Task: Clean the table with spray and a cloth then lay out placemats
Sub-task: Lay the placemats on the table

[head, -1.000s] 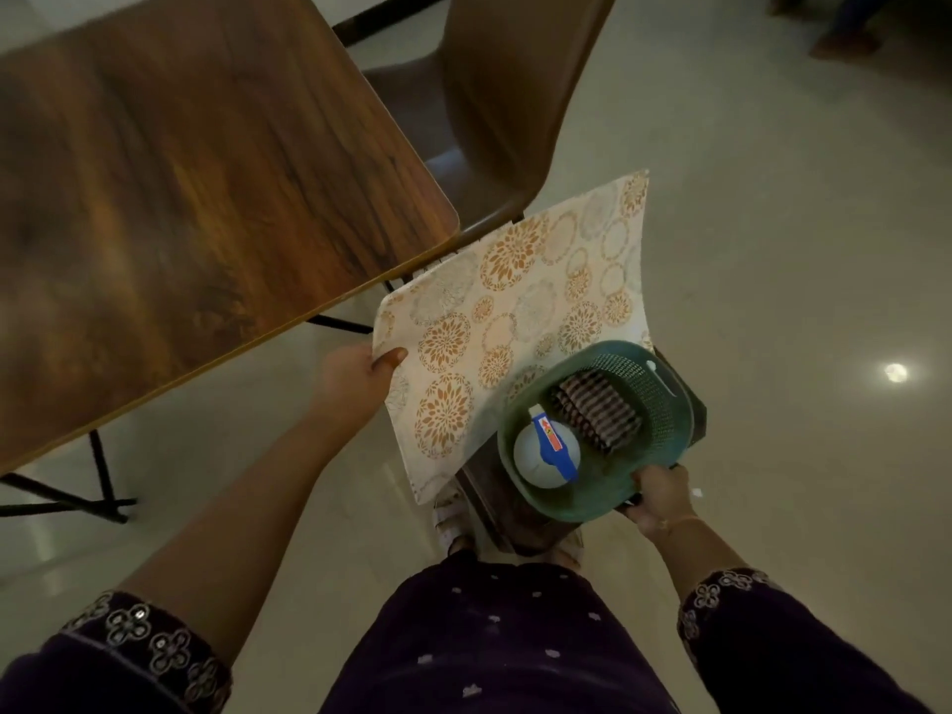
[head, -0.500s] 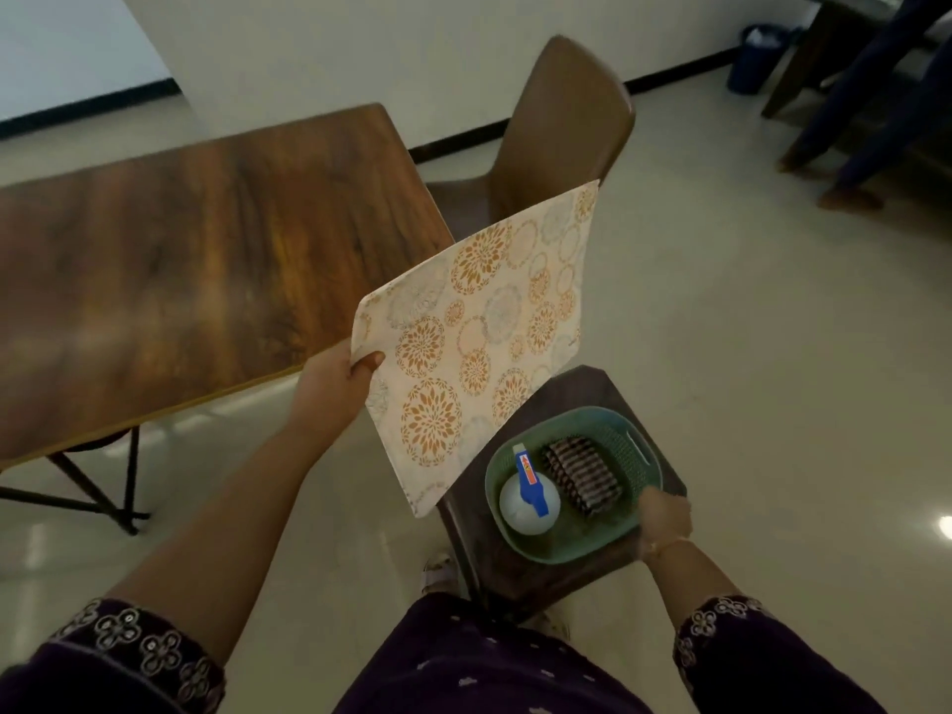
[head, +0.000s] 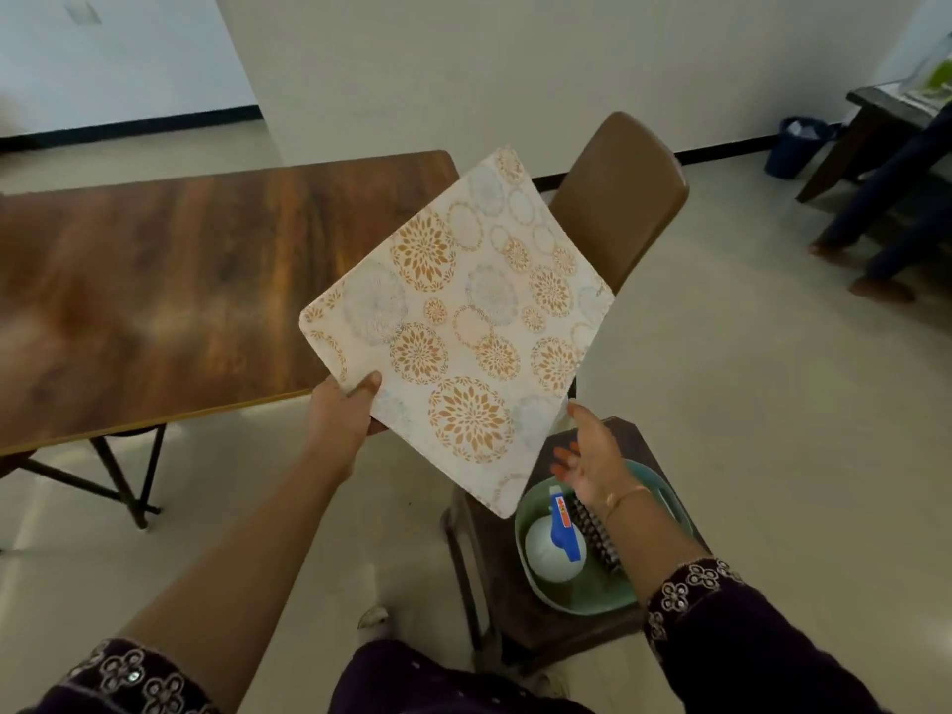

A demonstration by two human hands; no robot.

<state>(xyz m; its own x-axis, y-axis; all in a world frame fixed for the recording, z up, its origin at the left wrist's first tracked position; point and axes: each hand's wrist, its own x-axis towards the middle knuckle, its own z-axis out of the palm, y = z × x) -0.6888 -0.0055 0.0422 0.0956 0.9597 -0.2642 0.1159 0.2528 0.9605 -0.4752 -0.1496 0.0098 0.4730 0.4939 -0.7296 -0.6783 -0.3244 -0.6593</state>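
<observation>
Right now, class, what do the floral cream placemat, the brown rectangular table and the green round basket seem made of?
Placemat: probably stiff printed plastic, matte; flat though held at one corner. Table: wood or wood-look laminate, slightly glossy; streaked grain, soft reflections. Basket: likely moulded plastic, smooth; even green colour, rounded rim.

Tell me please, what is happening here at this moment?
A person holds a patterned placemat up in the air, the left hand pinching its edge, beside the wooden table. The right hand is open near the placemat's lower edge. Below it, a green basket on a stool holds the spray bottle and the cloth.
</observation>
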